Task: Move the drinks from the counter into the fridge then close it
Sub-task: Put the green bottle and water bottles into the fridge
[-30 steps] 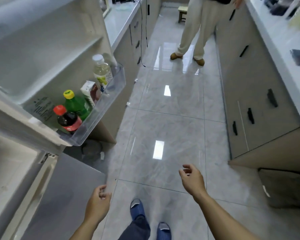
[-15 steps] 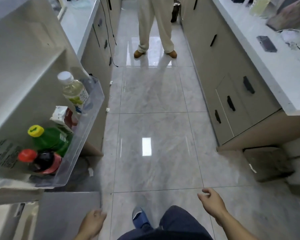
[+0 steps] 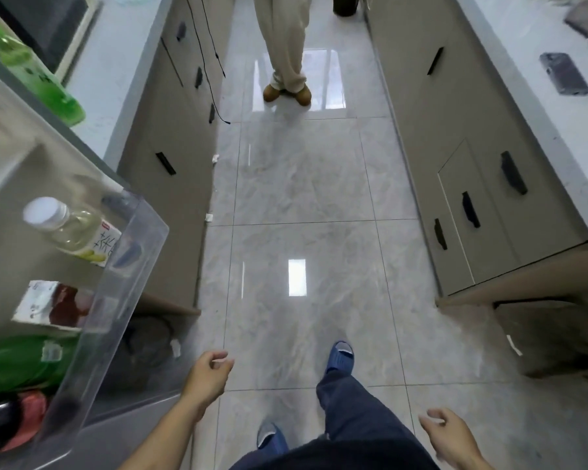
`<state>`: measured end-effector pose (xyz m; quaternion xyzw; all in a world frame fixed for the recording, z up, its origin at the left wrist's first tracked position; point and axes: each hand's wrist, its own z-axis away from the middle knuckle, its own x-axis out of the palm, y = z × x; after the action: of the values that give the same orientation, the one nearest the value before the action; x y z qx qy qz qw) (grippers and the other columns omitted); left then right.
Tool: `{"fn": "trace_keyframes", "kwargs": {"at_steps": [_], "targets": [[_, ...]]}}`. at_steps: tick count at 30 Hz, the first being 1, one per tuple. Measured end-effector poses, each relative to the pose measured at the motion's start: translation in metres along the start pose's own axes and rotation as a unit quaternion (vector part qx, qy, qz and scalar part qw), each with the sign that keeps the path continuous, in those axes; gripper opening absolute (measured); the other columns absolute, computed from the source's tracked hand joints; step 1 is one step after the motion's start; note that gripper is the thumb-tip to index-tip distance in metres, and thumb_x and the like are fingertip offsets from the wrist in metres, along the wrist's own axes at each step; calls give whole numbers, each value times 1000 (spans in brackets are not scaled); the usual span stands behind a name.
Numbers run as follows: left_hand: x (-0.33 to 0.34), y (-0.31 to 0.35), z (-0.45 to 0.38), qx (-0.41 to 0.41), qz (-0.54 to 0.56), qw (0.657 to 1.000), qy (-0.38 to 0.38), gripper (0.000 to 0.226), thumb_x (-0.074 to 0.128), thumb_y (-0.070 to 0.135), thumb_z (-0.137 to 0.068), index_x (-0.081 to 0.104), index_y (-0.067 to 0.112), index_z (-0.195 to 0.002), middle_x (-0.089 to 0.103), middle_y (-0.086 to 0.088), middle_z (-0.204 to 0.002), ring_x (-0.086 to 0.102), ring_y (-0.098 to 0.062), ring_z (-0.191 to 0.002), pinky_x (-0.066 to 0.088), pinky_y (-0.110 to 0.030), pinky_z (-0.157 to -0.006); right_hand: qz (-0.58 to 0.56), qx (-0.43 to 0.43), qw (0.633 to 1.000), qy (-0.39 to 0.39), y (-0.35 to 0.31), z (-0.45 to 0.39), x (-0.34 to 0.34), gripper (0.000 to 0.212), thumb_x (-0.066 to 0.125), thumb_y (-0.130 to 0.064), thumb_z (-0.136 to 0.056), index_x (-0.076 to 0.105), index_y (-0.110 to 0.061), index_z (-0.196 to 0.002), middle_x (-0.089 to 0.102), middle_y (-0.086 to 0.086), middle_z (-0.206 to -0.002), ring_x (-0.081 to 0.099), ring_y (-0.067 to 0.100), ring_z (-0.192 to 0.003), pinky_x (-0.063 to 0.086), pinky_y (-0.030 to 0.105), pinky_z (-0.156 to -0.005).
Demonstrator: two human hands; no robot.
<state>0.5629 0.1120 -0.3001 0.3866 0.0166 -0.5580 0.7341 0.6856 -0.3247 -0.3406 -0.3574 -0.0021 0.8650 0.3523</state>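
Your left hand (image 3: 208, 379) hangs low in front of you, its back turned up toward the camera; the fingers are loosely curled with the thumb lying near the forefinger, and they hold nothing; the bare left forearm runs down from it to the bottom edge of the view, angled toward your body. Your right hand (image 3: 450, 435) sits lower and farther out to your right side, also with its back up; its fingers are relaxed, slightly bent, spread a little, and empty; only the wrist and a short stretch of forearm show before the frame cuts them off. The two hands are well apart, with your legs between them.
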Motion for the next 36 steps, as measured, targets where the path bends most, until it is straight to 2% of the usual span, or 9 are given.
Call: {"fn": "trace_keyframes", "kwargs": {"at_steps": [4, 7, 10, 15, 23, 27, 30, 33, 36], "targets": [[12, 21, -5, -51, -20, 998, 34, 14, 63, 20, -95, 60, 14, -108, 66, -12, -97, 61, -25, -80, 51, -32, -71, 13, -14, 1000, -15, -49, -44, -33, 33, 70, -27, -86, 65, -11, -114, 68, 8, -100, 65, 27, -90, 56, 46, -89], [22, 34, -8, -72, -4, 996, 59, 13, 64, 17, -94, 63, 11, -106, 67, -13, -92, 59, -25, -70, 48, -26, -58, 20, -44, 998, -28, -100, -71, -59, 33, 68, -28, -88, 63, -11, -116, 67, 9, -104, 64, 26, -91, 56, 44, -88], [29, 44, -11, -95, 5, 993, 73, 13, 65, 19, -93, 64, 14, -105, 69, -8, -95, 65, -23, -78, 49, -25, -54, 25, -80, 995, -47, -155, -95, -80, 35, 66, -26, -89, 62, -9, -119, 69, 13, -102, 64, 28, -90, 54, 40, -86], [38, 55, -19, -130, 15, 986, 99, 13, 70, 21, -89, 67, 14, -99, 71, -8, -88, 65, -21, -69, 48, -23, -46, 29, -144, 986, -85, -241, -119, -91, 32, 64, -26, -91, 61, -10, -119, 68, 12, -102, 62, 24, -84, 51, 35, -77], [44, 76, -64, -202, 93, 968, 118, 16, 71, 14, -88, 65, 7, -101, 67, -18, -100, 62, -31, -79, 51, -29, -58, 71, -223, 964, -125, -366, -151, -78, 24, 65, -29, -91, 61, -16, -109, 66, 3, -83, 59, 16, -68, 49, 29, -63], [36, 96, -104, -227, 150, 954, 123, 21, 70, 16, -88, 64, 2, -103, 67, -22, -103, 63, -34, -78, 54, -37, -66, 117, -227, 959, -122, -422, -167, -72, 25, 67, -35, -88, 62, -20, -107, 68, 1, -89, 63, 18, -74, 53, 34, -73], [26, 125, -135, -243, 178, 946, 120, 20, 67, 18, -89, 65, 6, -105, 67, -21, -106, 57, -32, -77, 51, -35, -64, 155, -227, 955, -114, -468, -176, -71, 24, 68, -35, -87, 62, -20, -105, 68, 1, -89, 63, 19, -75, 55, 37, -77], [10, 158, -167, -234, 215, 939, 131, 19, 63, 20, -90, 64, 10, -107, 64, -14, -97, 61, -38, -81, 55, -37, -65, 185, -249, 945, -103, -517, -182, -64, 23, 70, -30, -85, 64, -17, -104, 68, 3, -92, 67, 25, -84, 57, 43, -82], [-13, 190, -188, -234, 240, 932, 138, 17, 59, 24, -93, 63, 18, -108, 67, -10, -104, 61, -25, -82, 51, -27, -59, 214, -265, 933, -117, -567, -185, -55, 23, 70, -30, -85, 64, -17, -103, 68, 3, -91, 63, 24, -78, 55, 39, -79]]}}
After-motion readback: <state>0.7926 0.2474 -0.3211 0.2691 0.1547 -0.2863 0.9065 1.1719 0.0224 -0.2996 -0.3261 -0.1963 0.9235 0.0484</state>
